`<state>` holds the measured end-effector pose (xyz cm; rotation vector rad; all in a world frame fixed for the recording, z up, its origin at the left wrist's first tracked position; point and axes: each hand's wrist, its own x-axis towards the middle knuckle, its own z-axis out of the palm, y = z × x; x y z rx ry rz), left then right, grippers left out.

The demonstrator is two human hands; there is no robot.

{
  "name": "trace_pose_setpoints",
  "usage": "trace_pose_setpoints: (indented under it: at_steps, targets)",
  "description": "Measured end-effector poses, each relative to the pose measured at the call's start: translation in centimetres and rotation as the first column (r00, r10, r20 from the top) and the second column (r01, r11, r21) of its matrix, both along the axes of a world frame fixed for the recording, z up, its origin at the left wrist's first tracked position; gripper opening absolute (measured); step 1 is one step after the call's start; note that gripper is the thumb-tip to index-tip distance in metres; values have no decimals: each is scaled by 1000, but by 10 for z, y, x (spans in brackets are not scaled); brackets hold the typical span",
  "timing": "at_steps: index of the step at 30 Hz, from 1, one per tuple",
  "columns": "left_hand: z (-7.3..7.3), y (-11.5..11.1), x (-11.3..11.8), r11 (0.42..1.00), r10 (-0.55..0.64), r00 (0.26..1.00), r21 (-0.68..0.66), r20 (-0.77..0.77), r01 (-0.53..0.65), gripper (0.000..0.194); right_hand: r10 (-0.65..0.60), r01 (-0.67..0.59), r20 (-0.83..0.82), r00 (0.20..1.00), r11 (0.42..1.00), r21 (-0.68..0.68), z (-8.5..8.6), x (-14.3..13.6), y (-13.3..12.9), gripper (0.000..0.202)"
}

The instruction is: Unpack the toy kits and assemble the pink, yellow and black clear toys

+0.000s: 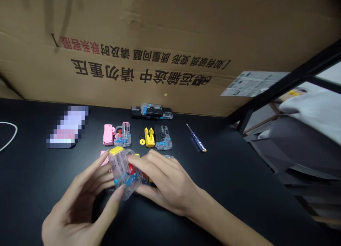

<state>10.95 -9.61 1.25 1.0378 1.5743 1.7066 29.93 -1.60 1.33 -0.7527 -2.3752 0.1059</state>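
Observation:
Above the table, both hands grip a clear plastic toy gun body [121, 171] with a yellow end, blue parts and a red piece inside. My left hand [82, 199] wraps it from the left, its thumb pressed on the lower face. From the right, the fingers of my right hand [167, 183] pinch it near the red piece. Behind the hands lie a pink shell part [108, 134] and another clear toy gun body [126, 134]. Farther right are a yellow part [149, 137] and a clear-and-black body [163, 137]. More parts beneath the hands are partly hidden.
A blue-handled screwdriver [197, 140] lies on the black table [229, 189]. Black and clear pieces [151, 111] are stacked against the cardboard box [149, 29]. A pixelated flat object [69, 127] and a white cable [14, 132] are at left. A black frame post [277, 84] stands at right.

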Motion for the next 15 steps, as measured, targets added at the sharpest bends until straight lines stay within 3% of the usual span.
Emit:
trace_pose_setpoints:
  at_steps: [3,10,15]
  targets:
    - [0,1,2,1000,-4,1000,14,10,4,49,17,-17,-8,1000,999,50,1,0,2,40]
    - [0,0,0,999,14,1000,-33,7,-13,50,123,-125,-42,992,991,-44,4,9,6,51]
    - [-5,3,-9,995,-95,994,19,49,94,72,-18,9,-96,995,996,-93,11,16,21,50]
